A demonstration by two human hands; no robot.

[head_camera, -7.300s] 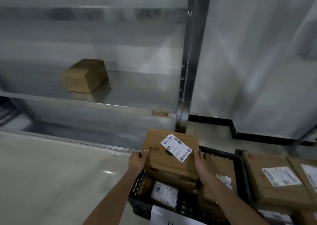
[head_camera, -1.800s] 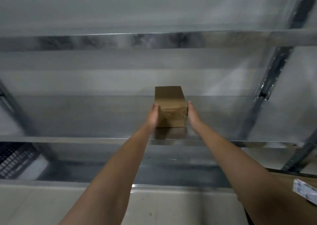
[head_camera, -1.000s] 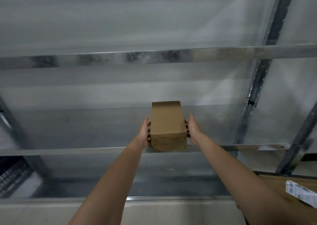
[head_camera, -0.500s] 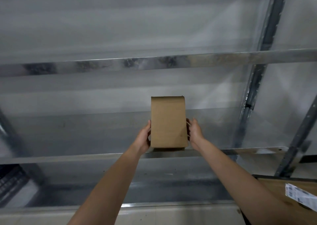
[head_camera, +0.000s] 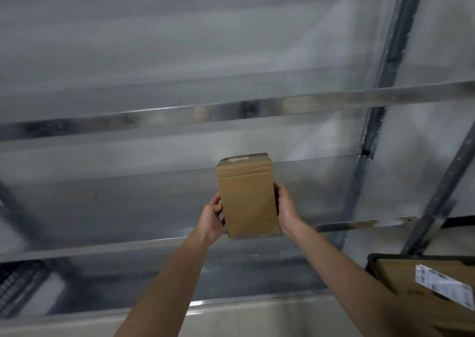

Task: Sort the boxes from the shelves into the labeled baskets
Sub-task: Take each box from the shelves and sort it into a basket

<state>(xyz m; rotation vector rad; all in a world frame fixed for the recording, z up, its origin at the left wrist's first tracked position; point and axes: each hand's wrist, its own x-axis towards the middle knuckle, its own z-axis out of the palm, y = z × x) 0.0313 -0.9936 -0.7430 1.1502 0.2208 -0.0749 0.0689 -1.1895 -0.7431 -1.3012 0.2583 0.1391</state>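
A small brown cardboard box (head_camera: 247,195) is held up on end in front of the metal shelf (head_camera: 102,248), its plain side facing me. My left hand (head_camera: 211,219) grips its left edge low down, fingers curled behind it. My right hand (head_camera: 287,212) grips the right edge at about the same height. A pale strip, maybe a label edge, shows on the box's top face. At the lower right a black basket (head_camera: 370,259) holds a larger brown box (head_camera: 401,277) with a white shipping label (head_camera: 443,286).
The grey shelf boards around the box are bare. A metal upright (head_camera: 370,136) stands right of the box, with a slanted brace (head_camera: 442,190) further right. A dark grid-like crate (head_camera: 15,285) sits low at the far left. Pale floor runs along the bottom.
Both hands took hold of the box on the shelf, lifted it off and tipped it upright. It has since tilted slightly so its top face shows.
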